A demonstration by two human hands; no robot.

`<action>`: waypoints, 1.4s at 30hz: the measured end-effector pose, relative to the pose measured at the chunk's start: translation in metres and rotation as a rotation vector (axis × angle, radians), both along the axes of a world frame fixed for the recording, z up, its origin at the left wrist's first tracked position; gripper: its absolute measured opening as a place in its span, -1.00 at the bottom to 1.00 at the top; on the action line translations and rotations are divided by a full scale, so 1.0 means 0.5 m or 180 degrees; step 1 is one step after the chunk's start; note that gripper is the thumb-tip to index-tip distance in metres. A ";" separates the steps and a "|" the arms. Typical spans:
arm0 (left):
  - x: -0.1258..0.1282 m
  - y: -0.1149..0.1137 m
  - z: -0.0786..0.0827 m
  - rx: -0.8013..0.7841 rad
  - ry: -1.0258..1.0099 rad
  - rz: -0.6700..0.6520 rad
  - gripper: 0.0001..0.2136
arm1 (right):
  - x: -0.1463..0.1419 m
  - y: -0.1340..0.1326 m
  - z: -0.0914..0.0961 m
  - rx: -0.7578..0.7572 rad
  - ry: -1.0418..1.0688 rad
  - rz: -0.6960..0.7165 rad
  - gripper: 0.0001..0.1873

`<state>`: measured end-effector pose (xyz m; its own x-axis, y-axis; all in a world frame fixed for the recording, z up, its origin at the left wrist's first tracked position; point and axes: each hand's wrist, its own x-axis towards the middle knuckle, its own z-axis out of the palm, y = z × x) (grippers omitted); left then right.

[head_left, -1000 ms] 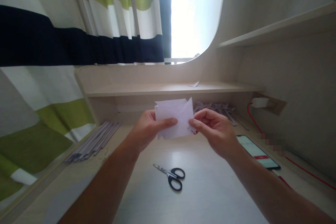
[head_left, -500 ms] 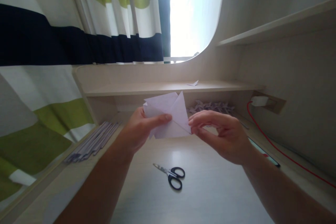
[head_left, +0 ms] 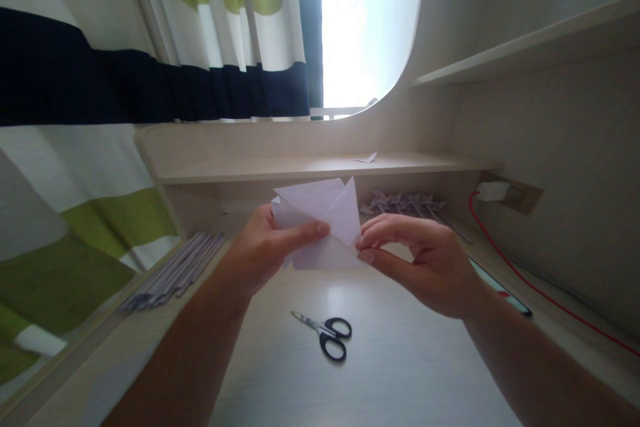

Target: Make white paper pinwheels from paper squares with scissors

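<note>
A folded white paper (head_left: 313, 197) with pointed flaps is held up over the desk. My left hand (head_left: 273, 240) grips it from the left, thumb pressed flat across its front and the fingers hidden behind. At the paper's lower right corner, my right hand (head_left: 417, 257) pinches the edge between thumb and forefinger. Below the paper, scissors (head_left: 325, 335) with black handles lie on the desk, blades pointing up and left, touched by neither hand.
Rolled paper sticks (head_left: 175, 270) lie in a row at the left. Folded paper pieces (head_left: 405, 202) are heaped under the shelf (head_left: 280, 167), which bears a small paper scrap (head_left: 369, 158). On the right are a phone (head_left: 503, 290), a red cable (head_left: 520, 275) and a white charger (head_left: 493, 191).
The paper has tilted slightly, and its upper right tip has shifted a little right. My right fingers have moved slightly down and left along its corner.
</note>
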<state>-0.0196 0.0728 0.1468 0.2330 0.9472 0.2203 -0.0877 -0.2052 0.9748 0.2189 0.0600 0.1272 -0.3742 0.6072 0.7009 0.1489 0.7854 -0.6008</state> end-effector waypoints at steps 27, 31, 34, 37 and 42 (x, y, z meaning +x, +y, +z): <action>0.013 0.003 -0.010 0.0354 0.0023 0.0093 -0.79 | -0.006 0.004 -0.011 -0.0331 0.0587 -0.0238 -0.87; 0.016 0.000 -0.010 0.0335 0.0073 0.0203 -0.82 | -0.010 0.007 -0.012 -0.0361 0.0550 -0.0274 -0.89; 0.015 0.001 -0.012 0.0418 0.0122 0.0182 -0.84 | -0.012 0.011 -0.015 -0.0416 0.0555 -0.0271 -0.88; 0.013 0.004 -0.013 0.0555 0.0265 0.0249 -0.84 | -0.012 0.014 -0.019 -0.0453 0.0587 -0.0211 -0.91; 0.015 0.007 -0.012 0.0608 0.0306 0.0354 -0.84 | -0.008 0.018 -0.024 -0.0405 0.0542 -0.0205 -0.95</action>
